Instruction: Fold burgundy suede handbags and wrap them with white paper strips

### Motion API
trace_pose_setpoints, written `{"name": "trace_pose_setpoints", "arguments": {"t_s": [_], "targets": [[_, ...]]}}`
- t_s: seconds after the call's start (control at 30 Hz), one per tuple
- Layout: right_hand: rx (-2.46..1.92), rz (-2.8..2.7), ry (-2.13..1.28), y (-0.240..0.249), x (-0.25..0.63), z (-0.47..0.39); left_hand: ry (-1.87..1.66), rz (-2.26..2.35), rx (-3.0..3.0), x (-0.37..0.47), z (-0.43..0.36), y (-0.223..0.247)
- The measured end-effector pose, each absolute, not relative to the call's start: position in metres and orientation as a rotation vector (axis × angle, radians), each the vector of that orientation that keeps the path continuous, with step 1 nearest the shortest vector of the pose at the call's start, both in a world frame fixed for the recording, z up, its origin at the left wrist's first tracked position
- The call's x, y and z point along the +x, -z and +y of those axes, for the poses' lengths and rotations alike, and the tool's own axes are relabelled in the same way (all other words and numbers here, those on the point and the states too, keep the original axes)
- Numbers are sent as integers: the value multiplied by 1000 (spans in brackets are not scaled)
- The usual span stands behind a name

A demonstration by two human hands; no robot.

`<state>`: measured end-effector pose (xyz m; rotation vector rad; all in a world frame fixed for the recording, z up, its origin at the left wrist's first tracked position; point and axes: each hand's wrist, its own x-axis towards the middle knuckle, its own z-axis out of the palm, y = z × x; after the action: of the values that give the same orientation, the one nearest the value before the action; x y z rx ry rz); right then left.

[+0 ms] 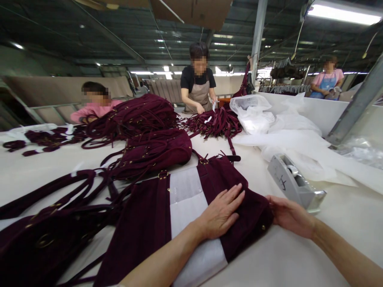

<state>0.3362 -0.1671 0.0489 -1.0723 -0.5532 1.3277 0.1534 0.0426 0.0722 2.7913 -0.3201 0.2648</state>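
A dark burgundy handbag [143,215] lies flat on the white table before me, with a band of white paper [187,203] wrapped across its middle. My left hand [223,211] rests palm down on the bag beside the paper, fingers stretched out. At the bag's right end, my right hand [291,215] holds the edge near a small metal stud; some of its fingertips are hidden by the fabric. A grey tape dispenser [290,179] stands just beyond my right hand.
More burgundy bags [134,115] are piled at the left and behind. A heap of straps with metal clips [212,121] lies before a co-worker [197,85] in an apron. White wrapping sheets [287,137] cover the right back, near a slanted metal post [356,103]. Two other people work farther off.
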Motion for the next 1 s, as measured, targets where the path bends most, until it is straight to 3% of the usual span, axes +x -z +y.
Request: {"name": "trace_pose_setpoints", "arguments": {"t_s": [0.1,0.4,0.83,1.0], "targets": [[-1126,-611,-1328,-53,337,-172,-293,-317,2793,154,43,-73],[-1816,-582,-1092,-47,338,-132,-176,-378,2865,157,37,-76],[-1222,-613,-1737,-70,370,-145,51,-373,2869,168,34,-74],[-1479,-656,-1587,-83,360,-136,5,-379,2893,166,31,-73]]}}
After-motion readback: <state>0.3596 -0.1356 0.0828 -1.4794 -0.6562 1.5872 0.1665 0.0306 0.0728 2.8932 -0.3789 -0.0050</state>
